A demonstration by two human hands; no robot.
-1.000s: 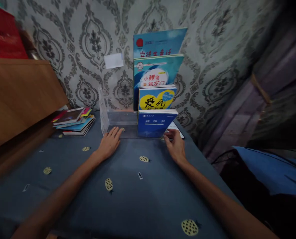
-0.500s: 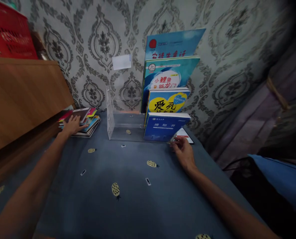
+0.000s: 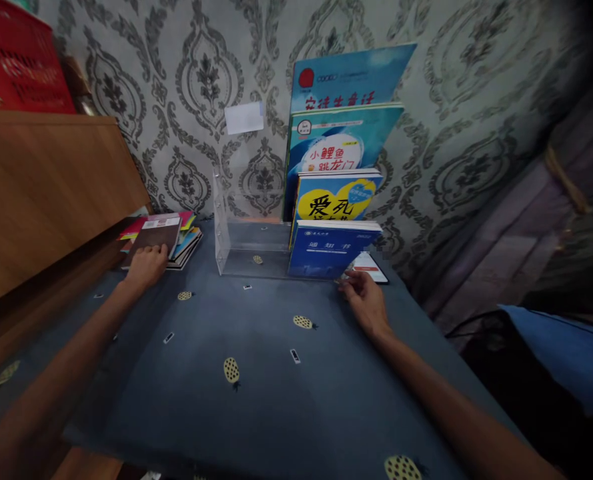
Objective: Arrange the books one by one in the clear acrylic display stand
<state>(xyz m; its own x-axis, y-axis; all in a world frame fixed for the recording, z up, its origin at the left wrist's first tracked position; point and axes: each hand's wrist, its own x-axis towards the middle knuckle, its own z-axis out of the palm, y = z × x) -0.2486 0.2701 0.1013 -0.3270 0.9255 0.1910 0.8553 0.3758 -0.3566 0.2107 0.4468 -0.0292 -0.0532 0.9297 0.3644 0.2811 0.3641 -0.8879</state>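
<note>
My left hand (image 3: 148, 265) is at a loose pile of books at the left, its fingers bent over the near part of a brown book (image 3: 154, 237) on top. Under it lie more books (image 3: 190, 247) with colourful covers. A clear acrylic book rack (image 3: 220, 243) with stepped tiers stands against the wall. My right hand (image 3: 367, 298) pinches the rack's lower right front corner, its fingertips partly hidden. Upright in the right half of the rack are a blue book (image 3: 329, 253), a yellow-and-blue book (image 3: 334, 198), a teal book (image 3: 349, 137) and a taller blue book (image 3: 351, 77).
A phone or tablet (image 3: 369, 269) with a lit screen lies behind my right hand. To the left stands a wooden cabinet (image 3: 46, 193) with a red box (image 3: 21, 60) on it. A dark blue cloth with a pineapple print covers the table (image 3: 261, 413). A curtain (image 3: 531, 220) hangs at the right.
My left hand has drawn back towards me on the pile, its fingers now curled over the brown book, which has shifted nearer and lies squarer. The right hand stays at the rack's corner.
</note>
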